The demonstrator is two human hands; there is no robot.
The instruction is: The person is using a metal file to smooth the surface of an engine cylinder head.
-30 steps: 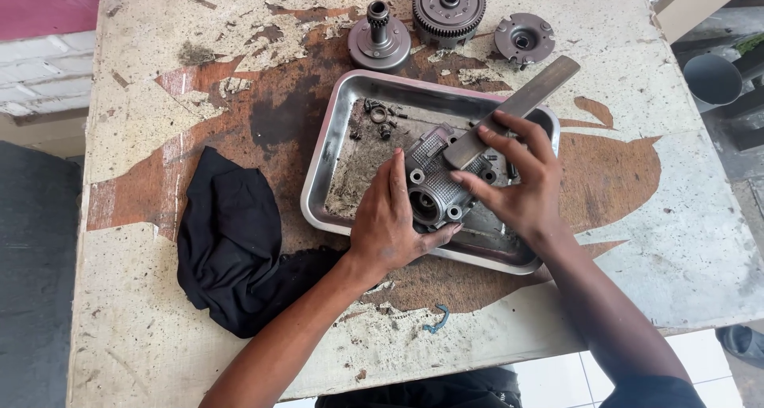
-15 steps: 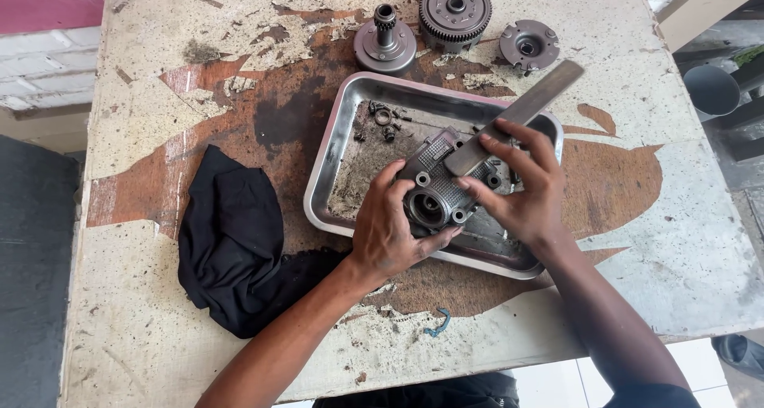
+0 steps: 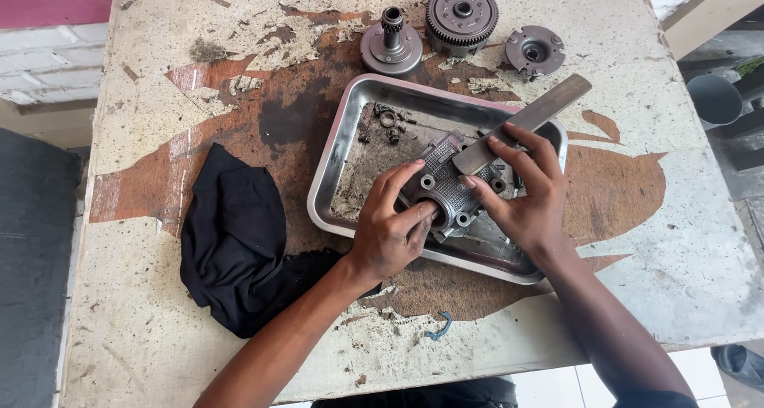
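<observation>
Worn and flaking, the worktop (image 3: pixel 159 97) shows pale chipped paint over rust-brown patches and dark oil stains. At its middle a shallow steel tray (image 3: pixel 338 157) with rounded corners is seen, its floor smeared with grey grime.

Inside the tray a cast-metal engine cover (image 3: pixel 446 189) is held, grey, with a fine ribbed grid on its face and round bolt bosses along its edge. The left hand (image 3: pixel 390 233) is closed on the cover's near side, the thumb pressed at a round bore and the fingers curled over the top; its grip is firm on the cover. The right hand (image 3: pixel 525 197) is wrapped about the lower end of a flat scraper (image 3: pixel 529 121), a long, dull metal strip with squared ends; its grip is tight on that strip, and the fingertips also rest against the cover. The scraper's low end is laid on the ribbed face, while its far end rises past the tray's rim.

Small rings and bolts (image 3: pixel 388 123) are scattered in the tray's far left corner. Beyond the tray three round parts are set in a row: a hub with a toothed shaft (image 3: pixel 391 46), a large toothed gear (image 3: pixel 461 14) and a smaller plate (image 3: pixel 535 51). A crumpled black cloth (image 3: pixel 235 233) lies left of the tray, soft and matte. A small blue clip (image 3: pixel 439 327) lies near the worktop's front edge.
</observation>
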